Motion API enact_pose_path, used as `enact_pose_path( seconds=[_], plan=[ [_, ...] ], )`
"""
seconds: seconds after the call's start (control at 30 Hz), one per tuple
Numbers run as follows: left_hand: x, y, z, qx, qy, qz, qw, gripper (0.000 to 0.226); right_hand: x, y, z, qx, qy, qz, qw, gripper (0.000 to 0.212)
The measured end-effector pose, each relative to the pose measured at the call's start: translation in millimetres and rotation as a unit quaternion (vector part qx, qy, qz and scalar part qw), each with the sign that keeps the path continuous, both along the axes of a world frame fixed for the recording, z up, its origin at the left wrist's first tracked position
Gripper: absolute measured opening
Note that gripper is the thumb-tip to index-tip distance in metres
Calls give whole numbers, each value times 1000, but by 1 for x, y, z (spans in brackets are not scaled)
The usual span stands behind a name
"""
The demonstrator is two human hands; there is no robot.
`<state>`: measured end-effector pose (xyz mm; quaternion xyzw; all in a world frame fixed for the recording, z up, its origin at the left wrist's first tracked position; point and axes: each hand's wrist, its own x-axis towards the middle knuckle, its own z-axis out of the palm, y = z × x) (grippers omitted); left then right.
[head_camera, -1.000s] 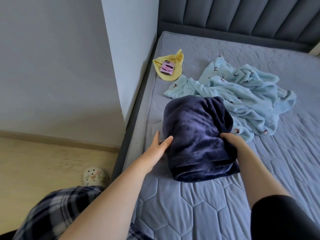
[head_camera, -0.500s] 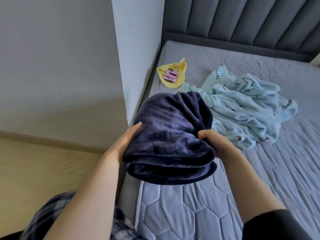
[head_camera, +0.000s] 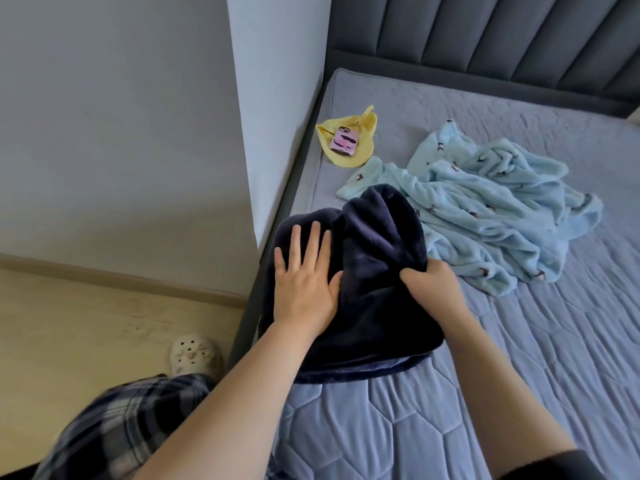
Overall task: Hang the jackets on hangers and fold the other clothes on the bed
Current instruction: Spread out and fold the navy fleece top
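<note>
Two hands hold the navy fleece [head_camera: 377,271] folded mid-frame at the edge of the bed [head_camera: 381,427]: my left hand [head_camera: 304,292] pressing flat, fingers [head_camera: 313,237] spread, my right hand [head_camera: 433,289] pinching its edge.

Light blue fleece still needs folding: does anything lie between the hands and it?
Yes. The folded navy fleece is in front of the light blue fleece, hiding its near edge. The left hand presses flat on the navy one and the right hand grips its right side, so both hands are busy.
</note>
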<state>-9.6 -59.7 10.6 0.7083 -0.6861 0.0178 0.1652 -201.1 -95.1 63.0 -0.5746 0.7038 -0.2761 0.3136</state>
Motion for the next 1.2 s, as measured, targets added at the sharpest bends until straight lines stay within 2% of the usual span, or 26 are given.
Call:
enact_pose_path(
  seconds=[0.07,0.13,0.2,0.27,0.3,0.33,0.37,0.4,0.43,0.47,0.53,0.6,0.7,0.73,0.77,0.83,0.87,0.93,0.97,1.03,1.07,1.1,1.13,1.2],
  plan=[
    [-6,-5,-5,32,-15,-24,999,67,-8,-7,-11,111,-24,-25,993,10],
    [-14,-7,-12,66,-38,-45,996,65,-11,-8,-23,207,26,-3,978,27],
    [-19,-11,-17,83,-51,-46,994,62,-13,-10,-25,202,117,29,972,50],
    [-17,-17,-18,99,-53,-44,993,61,-10,-11,-8,46,209,41,976,64],
    [-15,-18,-18,99,-55,-47,992,60,-4,-11,6,-76,200,44,976,66],
    [-14,-18,-18,90,-59,-50,993,60,4,-12,19,-184,151,52,970,64],
    [-13,-16,-19,79,-62,-51,994,60,15,-14,28,-254,100,72,959,59],
    [-13,-14,-20,71,-64,-52,994,60,25,-20,32,-280,89,91,952,53],
    [-13,-12,-21,69,-64,-52,994,60,33,-27,29,-267,109,100,952,47],
    [-12,-11,-23,72,-63,-50,994,61,37,-36,21,-214,141,93,962,45],
    [-8,-10,-27,88,-59,-38,994,61,38,-55,2,-56,154,54,985,43],
    [-4,-10,-29,94,-47,-31,994,61,30,-70,-14,40,86,6,995,32],
    [-3,-9,-31,91,-33,-34,995,62,11,-83,-27,71,-100,-114,986,26],
    [-4,-8,-30,89,-32,-37,995,62,7,-84,-30,76,-145,-151,975,19],
    [-6,-9,-30,87,-31,-40,995,62,5,-82,-32,87,-147,-170,971,11],
    [-8,-9,-29,88,-25,-42,995,63,7,-76,-33,111,-56,-147,981,27],
    [-7,-9,-29,90,-22,-39,995,64,9,-75,-31,103,39,-103,989,32],
    [-6,-9,-30,94,-17,-33,995,64,21,-72,-16,8,230,-14,973,36],
    [-7,-9,-29,90,-19,-35,995,63,28,-71,-6,-67,262,12,963,39],
    [-8,-7,-28,73,-31,-44,996,61,47,-65,10,-252,190,30,948,40],
    [-8,-7,-28,67,-35,-47,996,60,56,-59,11,-320,135,38,937,40],
    [-7,-8,-28,66,-34,-49,996,60,62,-53,6,-342,121,61,930,40],
    [-4,-8,-28,68,-26,-46,996,60,64,-48,-5,-321,153,99,930,40],
    [0,-11,-29,76,-5,-26,997,60,55,-41,-44,-159,251,162,941,44]
  ],
)
